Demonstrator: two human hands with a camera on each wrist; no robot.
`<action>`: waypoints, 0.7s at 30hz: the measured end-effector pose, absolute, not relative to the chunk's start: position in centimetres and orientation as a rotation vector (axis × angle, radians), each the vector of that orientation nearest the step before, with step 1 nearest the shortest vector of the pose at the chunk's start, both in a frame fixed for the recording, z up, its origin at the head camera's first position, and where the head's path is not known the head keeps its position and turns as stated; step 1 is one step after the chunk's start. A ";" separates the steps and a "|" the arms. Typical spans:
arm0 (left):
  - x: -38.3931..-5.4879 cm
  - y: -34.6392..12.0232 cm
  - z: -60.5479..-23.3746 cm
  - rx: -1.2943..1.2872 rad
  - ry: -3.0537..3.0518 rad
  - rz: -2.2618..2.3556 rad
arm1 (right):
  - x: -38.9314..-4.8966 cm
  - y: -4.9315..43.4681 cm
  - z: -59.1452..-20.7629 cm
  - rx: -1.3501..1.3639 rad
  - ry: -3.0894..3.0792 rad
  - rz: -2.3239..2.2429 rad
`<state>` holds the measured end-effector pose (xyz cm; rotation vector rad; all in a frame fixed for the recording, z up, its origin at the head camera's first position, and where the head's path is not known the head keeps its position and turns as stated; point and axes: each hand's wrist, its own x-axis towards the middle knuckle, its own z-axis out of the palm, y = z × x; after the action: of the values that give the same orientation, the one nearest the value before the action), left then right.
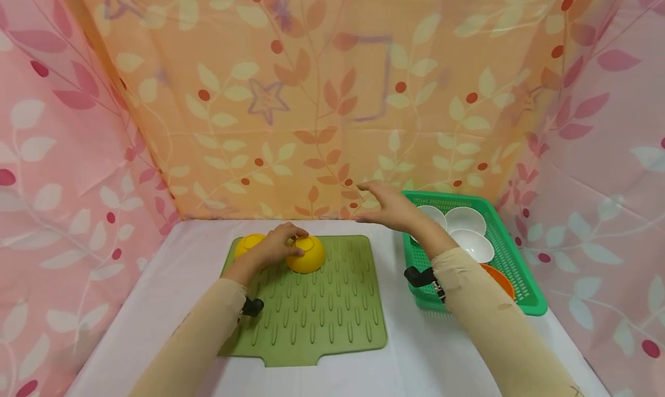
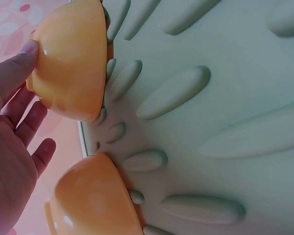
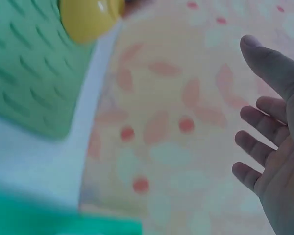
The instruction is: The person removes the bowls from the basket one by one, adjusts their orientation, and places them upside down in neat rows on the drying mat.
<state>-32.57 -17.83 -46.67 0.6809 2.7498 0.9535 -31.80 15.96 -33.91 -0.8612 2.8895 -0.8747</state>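
My left hand (image 1: 272, 248) pinches the raised foot of an upside-down yellow bowl (image 1: 307, 262), which sits on a green ribbed drying mat (image 1: 332, 322). In the left wrist view the thumb lies against the base of this bowl (image 2: 71, 58), with the fingers on the far side of the foot. Another upturned yellow bowl (image 1: 247, 244) stands to its left, partly behind the hand. My right hand (image 1: 397, 211) is raised in the air with fingers and thumb spread apart, holding nothing, close to the left rim of the green basket (image 1: 532, 306).
Several white bowls (image 1: 466, 219) and an orange bowl (image 1: 503, 280) lie in the basket, partly hidden by the right arm. A white cloth (image 1: 182, 258) covers the table. Patterned curtains (image 1: 312, 97) enclose the back and both sides.
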 end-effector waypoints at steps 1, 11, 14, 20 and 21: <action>-32.6 -17.8 -46.7 0.679 2.748 0.952 | -31.9 16.9 -33.6 -0.849 2.894 -0.880; -32.7 -17.5 -46.8 0.759 2.770 0.878 | -34.5 26.2 -35.2 -0.954 2.972 -0.722; -32.7 -17.6 -46.8 0.756 2.801 0.828 | -35.2 28.0 -36.4 -0.969 2.987 -0.685; -32.6 -17.6 -46.7 0.740 2.829 0.768 | -36.0 30.2 -38.2 -0.992 3.060 -0.578; -32.6 -17.6 -46.6 0.743 2.831 0.763 | -36.1 30.4 -38.3 -0.981 3.069 -0.573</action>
<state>-32.58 -17.59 -46.64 0.7430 2.8308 0.7628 -36.10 30.42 -38.33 -0.9809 3.0686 -0.5733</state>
